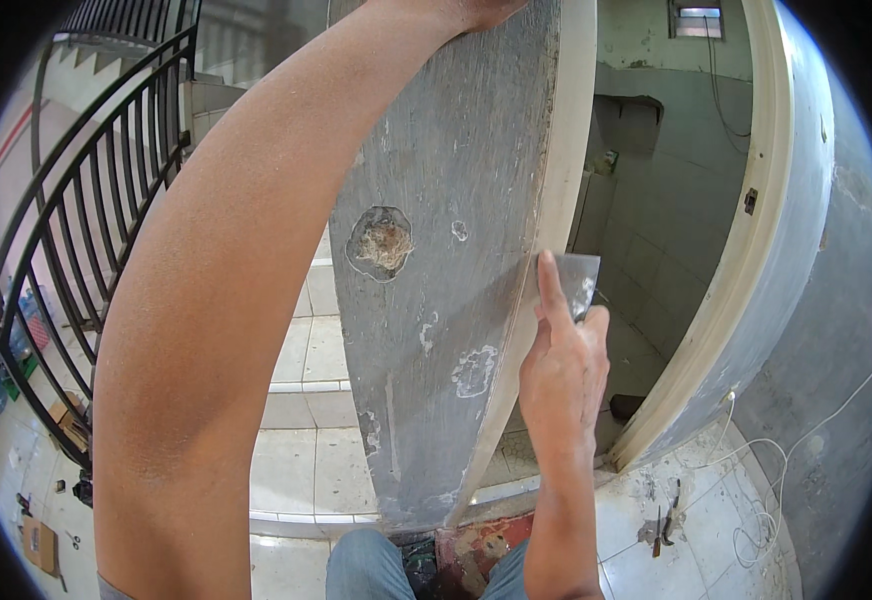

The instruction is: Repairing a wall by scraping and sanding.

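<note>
A worn grey door [436, 200] stands open edge-on in front of me, with a round gouged hole [381, 242] and pale filler patches on its face. My right hand [564, 360] grips a metal putty knife [581, 280], index finger laid along the blade, which presses against the door's pale edge [556, 190]. My left arm reaches up across the view; my left hand [481, 10] rests at the top of the door, mostly out of frame, so its grip is unclear.
A black metal stair railing [86, 220] runs along the left with boxes and clutter on the floor below. The door frame [746, 260] and a grey wall stand at the right, with a tiled room beyond. White cable [766, 480] lies on the tile floor.
</note>
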Available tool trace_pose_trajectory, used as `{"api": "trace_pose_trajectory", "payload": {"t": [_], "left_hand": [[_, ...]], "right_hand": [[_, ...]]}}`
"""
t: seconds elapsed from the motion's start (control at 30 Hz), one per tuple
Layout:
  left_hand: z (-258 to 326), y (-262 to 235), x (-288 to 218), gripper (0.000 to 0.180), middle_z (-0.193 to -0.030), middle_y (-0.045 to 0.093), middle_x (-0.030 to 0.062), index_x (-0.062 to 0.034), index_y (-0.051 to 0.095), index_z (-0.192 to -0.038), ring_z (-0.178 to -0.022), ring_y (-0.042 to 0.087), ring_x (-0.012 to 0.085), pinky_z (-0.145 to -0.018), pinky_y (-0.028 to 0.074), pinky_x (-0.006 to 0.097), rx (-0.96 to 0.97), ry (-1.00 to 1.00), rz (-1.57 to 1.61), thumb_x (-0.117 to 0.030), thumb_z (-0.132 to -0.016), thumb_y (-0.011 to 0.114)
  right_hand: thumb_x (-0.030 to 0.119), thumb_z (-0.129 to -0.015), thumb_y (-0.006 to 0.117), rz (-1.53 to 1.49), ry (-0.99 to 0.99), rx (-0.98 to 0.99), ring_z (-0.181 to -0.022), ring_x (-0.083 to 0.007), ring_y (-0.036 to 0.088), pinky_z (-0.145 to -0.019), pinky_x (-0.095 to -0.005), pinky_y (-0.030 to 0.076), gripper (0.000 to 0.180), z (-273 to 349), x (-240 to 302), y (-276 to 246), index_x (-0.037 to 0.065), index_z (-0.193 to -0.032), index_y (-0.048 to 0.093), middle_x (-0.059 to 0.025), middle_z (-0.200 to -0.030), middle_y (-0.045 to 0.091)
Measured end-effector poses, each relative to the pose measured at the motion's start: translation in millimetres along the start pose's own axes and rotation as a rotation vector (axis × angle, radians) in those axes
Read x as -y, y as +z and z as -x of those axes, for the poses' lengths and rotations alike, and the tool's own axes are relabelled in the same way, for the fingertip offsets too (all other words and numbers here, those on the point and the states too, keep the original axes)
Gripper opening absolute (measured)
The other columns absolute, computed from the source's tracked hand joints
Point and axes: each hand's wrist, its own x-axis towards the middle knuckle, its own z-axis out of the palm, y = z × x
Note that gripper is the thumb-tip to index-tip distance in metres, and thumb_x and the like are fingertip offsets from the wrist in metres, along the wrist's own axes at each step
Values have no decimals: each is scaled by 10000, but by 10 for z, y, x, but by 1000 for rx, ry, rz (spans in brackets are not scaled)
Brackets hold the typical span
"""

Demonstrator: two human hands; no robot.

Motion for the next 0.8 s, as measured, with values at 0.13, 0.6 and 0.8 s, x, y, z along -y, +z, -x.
{"api": "trace_pose_trajectory", "payload": {"t": [0.13,0.6,0.8], "left_hand": [[-43,131,3,394,-1515,567,80,-88,624,-1389,-1466,454,242,-1259,288,459,-30,1,33,-145,-1036,460],[0,-89,-6,394,-1512,569,86,-78,622,-1390,-1462,461,244,-1259,293,458,2,-18,-4,-127,-1042,444],[2,-33,-5,396,-1516,565,87,-85,615,-1399,-1465,456,245,-1262,288,454,4,-37,22,-127,-1045,444]], "right_hand": [[46,-990,575,37,-89,-25,-599,-357,600,-632,-464,542,622,11,-139,35,322,-1543,502,-161,-908,452],[-9,-950,586,1,-108,-26,-618,-330,617,-653,-451,552,676,-107,-6,-38,310,-1541,513,-141,-920,448],[7,-958,584,0,-90,5,-626,-342,621,-672,-449,564,658,-1,-93,29,309,-1539,515,-148,-929,460]]}}
